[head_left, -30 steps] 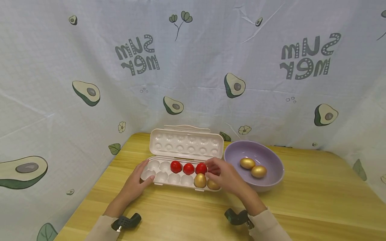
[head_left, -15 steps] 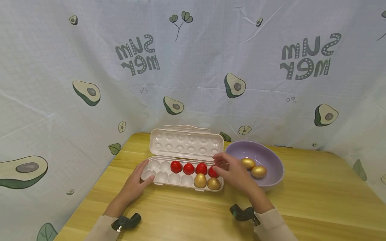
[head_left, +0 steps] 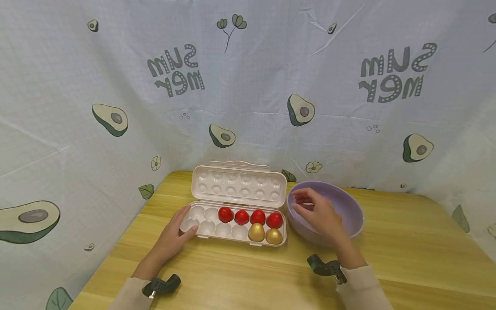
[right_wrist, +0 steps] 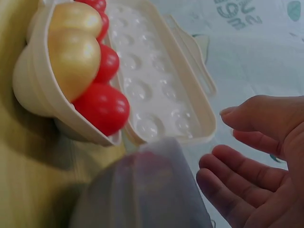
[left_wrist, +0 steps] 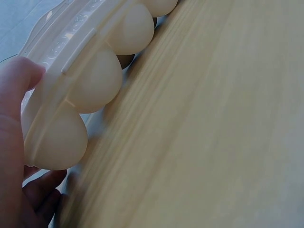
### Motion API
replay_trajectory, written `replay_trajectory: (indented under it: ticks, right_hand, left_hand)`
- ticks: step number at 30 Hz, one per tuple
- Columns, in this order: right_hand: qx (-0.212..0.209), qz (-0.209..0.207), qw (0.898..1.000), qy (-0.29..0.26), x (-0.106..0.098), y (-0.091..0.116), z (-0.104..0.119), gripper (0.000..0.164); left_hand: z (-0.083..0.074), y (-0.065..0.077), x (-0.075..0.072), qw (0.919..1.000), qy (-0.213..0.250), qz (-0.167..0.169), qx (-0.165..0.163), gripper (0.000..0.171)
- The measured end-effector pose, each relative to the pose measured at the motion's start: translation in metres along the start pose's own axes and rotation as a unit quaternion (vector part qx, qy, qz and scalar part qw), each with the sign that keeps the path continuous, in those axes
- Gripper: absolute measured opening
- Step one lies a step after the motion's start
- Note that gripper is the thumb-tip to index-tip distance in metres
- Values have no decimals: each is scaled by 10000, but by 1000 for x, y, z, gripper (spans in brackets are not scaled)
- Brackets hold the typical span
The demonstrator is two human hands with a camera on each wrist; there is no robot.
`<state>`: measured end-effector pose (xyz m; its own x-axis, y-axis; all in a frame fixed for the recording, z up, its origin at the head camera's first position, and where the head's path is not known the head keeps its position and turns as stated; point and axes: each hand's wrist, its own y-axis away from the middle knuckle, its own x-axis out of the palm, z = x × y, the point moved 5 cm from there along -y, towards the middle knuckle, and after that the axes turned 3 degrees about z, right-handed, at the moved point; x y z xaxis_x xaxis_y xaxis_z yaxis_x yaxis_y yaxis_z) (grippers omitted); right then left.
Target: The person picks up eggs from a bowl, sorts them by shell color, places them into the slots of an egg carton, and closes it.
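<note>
An opened white egg carton (head_left: 222, 236) lies with its lid tipped back. Several red eggs (head_left: 258, 217) fill part of its far row, and two gold eggs (head_left: 256, 232) sit at the right of its near row. At the carton's left end, my left hand (head_left: 172, 234) grips it, thumb (left_wrist: 29, 78) over the rim and fingers lower around the end. Over the left part of a purple bowl (head_left: 350, 211) is my right hand (head_left: 318, 213), fingers loosely bent and holding nothing. It hides the inside of the bowl where gold eggs lay earlier.
The wooden table (head_left: 407, 241) reaches right and forward of the bowl. Behind stands a pale curtain (head_left: 255, 64) with avocado prints. The carton's raised lid (head_left: 240, 186) leans back close to the bowl's left rim.
My right hand has let go of a red egg in the far row's right end and moved right, over the bowl. The left hand has stayed on the carton.
</note>
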<state>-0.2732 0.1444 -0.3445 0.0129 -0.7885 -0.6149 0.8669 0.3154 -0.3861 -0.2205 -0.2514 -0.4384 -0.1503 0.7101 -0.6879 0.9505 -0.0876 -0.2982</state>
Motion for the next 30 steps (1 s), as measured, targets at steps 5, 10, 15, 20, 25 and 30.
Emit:
replay_trajectory:
  ticks: [5,10,15,20,25,30]
  right_hand:
    - [135,-204,9997,-17,-14,0,-11,33]
    - [368,-197,9991,125,-19,1,-16,34]
    - [568,-233,9975,340,-24,4,-21,37]
    - [686,-231,9963,456,-31,6,-25,38]
    - [705,-183,9959,544,-36,7,-27,40]
    - [630,-262,9960,580,-40,8,-29,39]
  left_hand:
    - [0,0,0,10000,-15,18,-27,71]
    - [1,-1,1,10000,-45,41,-29,72]
    - [2,-1,1,10000,-29,60,-22,73]
    - [1,-1,1,9999,57,75,-36,73]
    - [1,-1,1,9999,74,68,-37,73]
    - [2,-1,1,10000,11,50,-32,72]
